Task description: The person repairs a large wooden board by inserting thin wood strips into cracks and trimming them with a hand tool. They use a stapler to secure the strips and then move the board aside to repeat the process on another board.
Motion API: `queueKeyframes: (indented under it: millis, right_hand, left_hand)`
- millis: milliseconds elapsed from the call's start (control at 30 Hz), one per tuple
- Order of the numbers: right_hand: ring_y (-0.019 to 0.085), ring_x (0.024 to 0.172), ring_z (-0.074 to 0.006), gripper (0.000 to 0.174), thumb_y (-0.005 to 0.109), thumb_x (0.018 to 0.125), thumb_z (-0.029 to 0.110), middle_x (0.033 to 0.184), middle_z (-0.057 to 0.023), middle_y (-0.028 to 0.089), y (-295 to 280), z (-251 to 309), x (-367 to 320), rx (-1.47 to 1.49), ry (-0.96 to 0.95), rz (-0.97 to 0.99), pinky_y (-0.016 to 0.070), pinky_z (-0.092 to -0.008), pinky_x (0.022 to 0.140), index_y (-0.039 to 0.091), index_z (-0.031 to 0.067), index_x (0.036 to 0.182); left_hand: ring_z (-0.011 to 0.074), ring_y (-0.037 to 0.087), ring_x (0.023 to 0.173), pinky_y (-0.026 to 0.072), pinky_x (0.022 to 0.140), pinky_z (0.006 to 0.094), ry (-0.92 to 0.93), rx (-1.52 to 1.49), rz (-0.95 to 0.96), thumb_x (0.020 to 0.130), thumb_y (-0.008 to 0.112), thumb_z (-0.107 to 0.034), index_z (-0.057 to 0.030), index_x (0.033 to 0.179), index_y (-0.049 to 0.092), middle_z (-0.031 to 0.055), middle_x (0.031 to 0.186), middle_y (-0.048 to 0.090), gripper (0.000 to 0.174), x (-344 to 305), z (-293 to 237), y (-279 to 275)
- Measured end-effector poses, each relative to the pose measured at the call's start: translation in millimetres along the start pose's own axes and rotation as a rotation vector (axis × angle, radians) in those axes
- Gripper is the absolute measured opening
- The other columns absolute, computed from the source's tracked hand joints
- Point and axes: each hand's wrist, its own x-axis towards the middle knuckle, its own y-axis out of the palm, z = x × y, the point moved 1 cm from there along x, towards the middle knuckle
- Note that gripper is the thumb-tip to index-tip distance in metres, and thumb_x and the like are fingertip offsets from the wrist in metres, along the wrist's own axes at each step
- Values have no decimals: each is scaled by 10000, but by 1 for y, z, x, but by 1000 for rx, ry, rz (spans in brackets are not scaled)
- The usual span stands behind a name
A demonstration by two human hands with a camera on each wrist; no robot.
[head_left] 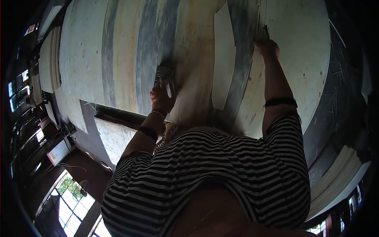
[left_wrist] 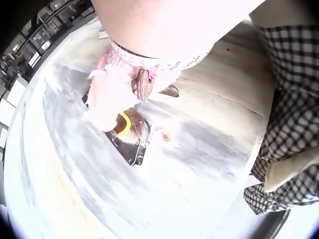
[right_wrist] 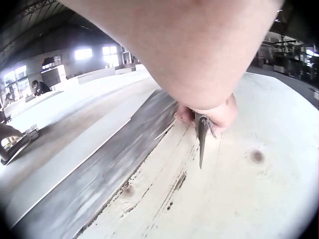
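My left hand (head_left: 161,97) grips a metal hand tool with a looped handle, which looks like a staple gun (head_left: 164,72), low over a grey strip of the wooden panel (head_left: 193,47). In the left wrist view glare washes out much of that hand, and a dark metal part of the tool shows beyond it. Farther right, my right hand (head_left: 269,48) holds a knife at a pale veneer sheet (head_left: 292,59), close to a dark seam. Its pointed dark blade (right_wrist: 201,144) sticks out from the fist in the right wrist view. Between the hands lies a loose pale veneer strip (head_left: 224,63).
Stacked sheets (head_left: 50,59) stand at the left, with another stack (head_left: 339,181) at the lower right. Thin scraps litter the dark floor (head_left: 331,91) beside the panel. Another person (right_wrist: 41,88) is in the background of the right wrist view.
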Motion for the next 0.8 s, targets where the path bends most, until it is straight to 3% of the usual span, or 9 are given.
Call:
queueKeyframes:
  millis: [33, 100, 133, 233, 300, 367, 467, 600, 800]
  right_hand:
    - [650, 959, -313, 709, 746, 620, 586, 1040, -176, 667, -7, 1, -1, 20, 41, 78, 535, -421, 813, 659, 19, 1036]
    - [647, 970, -311, 709, 745, 622, 585, 1051, -173, 664, -9, 4, -6, 15, 37, 32, 533, -419, 822, 656, 23, 1045]
    - [644, 981, -309, 710, 743, 624, 584, 1062, -171, 662, -8, 5, -9, 5, 33, 3, 531, -418, 831, 653, 27, 1054]
    - [626, 1029, -298, 679, 745, 645, 556, 1117, -145, 647, -10, 9, -16, 0, 61, -18, 517, -422, 862, 637, 69, 1107]
    - [620, 1041, -295, 666, 746, 652, 544, 1133, -134, 642, -11, 10, -17, 17, 72, -24, 513, -424, 870, 633, 85, 1122]
    - [618, 1047, -291, 646, 749, 661, 518, 1150, -117, 638, -11, 9, -17, 82, 104, 12, 511, -428, 871, 626, 102, 1139]
    - [620, 1040, -291, 632, 753, 661, 496, 1144, -116, 641, -15, 11, -26, 105, 108, -13, 512, -427, 865, 625, 105, 1140]
    - [622, 1027, -297, 599, 737, 665, 458, 1113, -139, 646, -23, 13, -35, 176, 141, 2, 498, -416, 879, 626, 84, 1120]
    - [633, 1002, -293, 547, 729, 663, 425, 1082, -127, 659, -34, 15, -45, 292, 159, 42, 507, -412, 857, 639, 109, 1101]
  left_hand:
    - [354, 534, 1043, 451, 878, 426, 2, -3, -15, 726, 665, -290, -77, 1242, 426, 154, 1180, 536, 607, 1, -3, 3]
    - [373, 567, 1020, 467, 864, 443, -358, -110, 263, 705, 644, -198, -75, 1236, 421, 166, 1170, 559, 589, 11, -8, 7]
    - [373, 567, 1020, 467, 864, 443, -341, -116, 250, 705, 644, -198, -75, 1236, 421, 166, 1170, 559, 589, 20, -11, 4]
    - [385, 613, 984, 481, 857, 460, -578, -320, 311, 702, 576, -125, -84, 1198, 459, 174, 1038, 632, 511, 51, -13, -14]
    - [382, 612, 984, 481, 855, 457, -631, -420, 264, 719, 555, -135, -102, 1179, 478, 189, 1062, 632, 468, 72, -30, -34]
    - [392, 598, 1000, 478, 843, 453, -426, -538, 290, 752, 522, -164, -91, 1127, 527, 204, 1048, 635, 382, 107, -46, -31]
    - [388, 592, 1002, 479, 829, 447, -150, -640, 393, 762, 520, -186, -76, 1085, 568, 210, 1033, 635, 345, 168, -120, -60]
    - [376, 619, 959, 490, 816, 433, 188, -654, 348, 773, 519, -208, -42, 1094, 576, 205, 1008, 647, 366, 251, -215, -61]
    - [359, 624, 991, 498, 855, 406, 448, -125, 447, 817, 548, -271, -40, 1071, 645, 204, 1036, 649, 357, 315, -295, -57]
